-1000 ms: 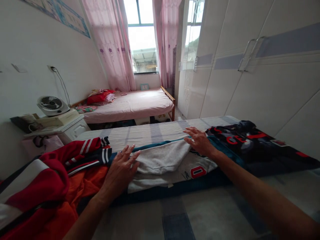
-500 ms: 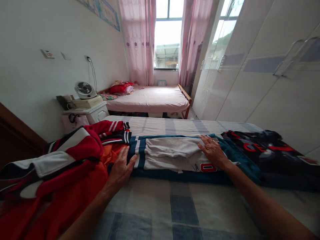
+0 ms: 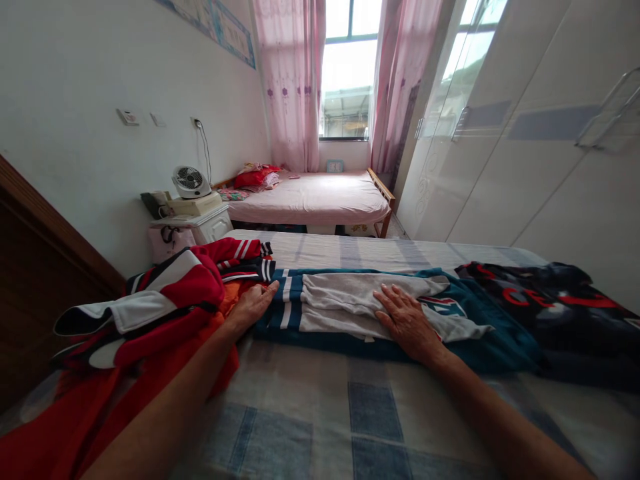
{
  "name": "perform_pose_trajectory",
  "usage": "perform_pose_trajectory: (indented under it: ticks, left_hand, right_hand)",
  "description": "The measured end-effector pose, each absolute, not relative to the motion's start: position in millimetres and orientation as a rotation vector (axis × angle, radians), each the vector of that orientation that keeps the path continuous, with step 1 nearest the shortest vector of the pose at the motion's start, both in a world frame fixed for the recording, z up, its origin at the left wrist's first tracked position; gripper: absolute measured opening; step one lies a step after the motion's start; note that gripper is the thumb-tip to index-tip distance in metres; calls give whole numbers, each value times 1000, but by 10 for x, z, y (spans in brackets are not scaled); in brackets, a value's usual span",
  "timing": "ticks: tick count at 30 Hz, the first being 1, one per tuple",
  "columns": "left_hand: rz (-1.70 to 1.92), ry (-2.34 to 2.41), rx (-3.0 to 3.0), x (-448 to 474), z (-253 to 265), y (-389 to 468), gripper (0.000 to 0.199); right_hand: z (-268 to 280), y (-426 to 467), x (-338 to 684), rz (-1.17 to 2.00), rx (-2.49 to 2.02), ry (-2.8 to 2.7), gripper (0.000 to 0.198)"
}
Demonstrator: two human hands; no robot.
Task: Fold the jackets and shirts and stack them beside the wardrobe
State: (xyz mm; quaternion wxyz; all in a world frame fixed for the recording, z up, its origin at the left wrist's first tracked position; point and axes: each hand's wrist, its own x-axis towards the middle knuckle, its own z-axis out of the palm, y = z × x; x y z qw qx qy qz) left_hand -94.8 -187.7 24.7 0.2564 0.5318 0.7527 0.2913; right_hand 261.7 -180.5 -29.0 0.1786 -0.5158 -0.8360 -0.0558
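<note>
A long folded teal-and-grey sweatshirt (image 3: 330, 303) lies across the near bed, with white stripes on its left band and a printed patch at the right of the grey part. My right hand (image 3: 406, 325) is laid flat on the grey cloth, fingers apart. At the striped left end, my left hand (image 3: 256, 303) has its fingers drawn together on the garment's edge; the fingertips are partly hidden. Left of it lie a red, white and black jacket (image 3: 165, 300) and orange clothing (image 3: 170, 370). A black top with red lettering (image 3: 545, 300) lies right of the sweatshirt.
The near bed has a checked blue-and-white sheet (image 3: 320, 393). Beyond stands a second bed (image 3: 320, 200) with a pink sheet. A fan (image 3: 191, 181) sits on a white cabinet (image 3: 213, 223) at left. Wardrobe doors (image 3: 525, 133) line the right.
My right hand has slid left along the grey cloth, and the red number patch no longer shows. My left hand has gone from spread to closed fingers. The view has turned slightly left.
</note>
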Motion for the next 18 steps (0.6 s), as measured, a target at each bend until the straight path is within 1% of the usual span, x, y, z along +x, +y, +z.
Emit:
perform_pose_trajectory:
  ticks: [12, 15, 18]
  left_hand:
    - [861, 1595, 841, -833, 371, -1688, 48]
    - [820, 1515, 757, -798, 384, -1646, 42]
    - [776, 1483, 675, -752, 399, -1617, 30]
  right_hand:
    - [-287, -1809, 2619, -151, -1437, -2349, 47]
    - [-310, -1815, 2616, -136, -1428, -2336, 47]
    - [-286, -1810, 2632, -76, -1428, -2339, 48]
